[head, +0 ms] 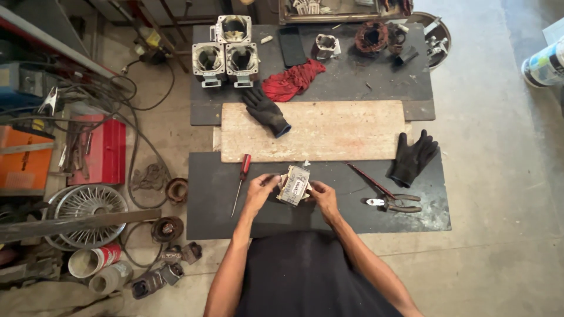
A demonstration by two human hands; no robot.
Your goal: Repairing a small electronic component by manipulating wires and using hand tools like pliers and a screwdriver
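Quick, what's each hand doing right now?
Left hand: closed on the left side of the small metal block.
Right hand: closed on the block's right side.

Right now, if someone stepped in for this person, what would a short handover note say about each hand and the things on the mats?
Left hand: fingers grip the left side of a small grey metal block with a label.
Right hand: fingers grip the block's right side; it is held just above the near dark mat.
Nearby: red-handled screwdriver left of the hands, pliers to the right, one black glove at the mat's right edge, another black glove on the wooden board.
Far mat: three metal cylinder housings, red rag.
Done or left: cannot be told from this view.
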